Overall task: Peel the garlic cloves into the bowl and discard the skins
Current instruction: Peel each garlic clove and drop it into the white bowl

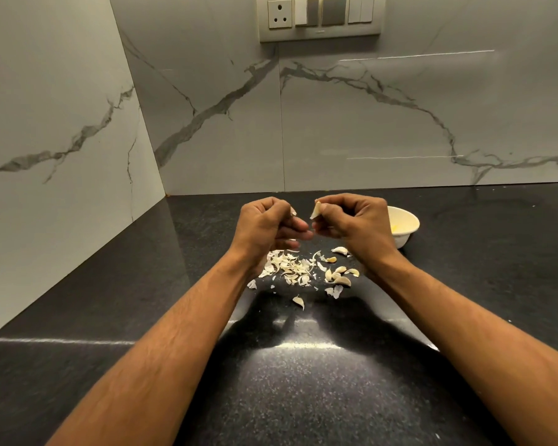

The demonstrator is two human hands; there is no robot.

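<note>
So nearest on the black table [303,397] there's one stray clove [299,301], then the heap of skins [287,268] with a few unpeeled cloves [339,275] just beside it. Above those, right hand [351,223] pinches a garlic clove [315,211]; left hand [268,226] is curled, looks like it's pinching a scrap of skin [293,211]. Mid-peel, I'd say. Next: strip the rest, drop it in the white bowl [403,225] behind the right hand.
</note>
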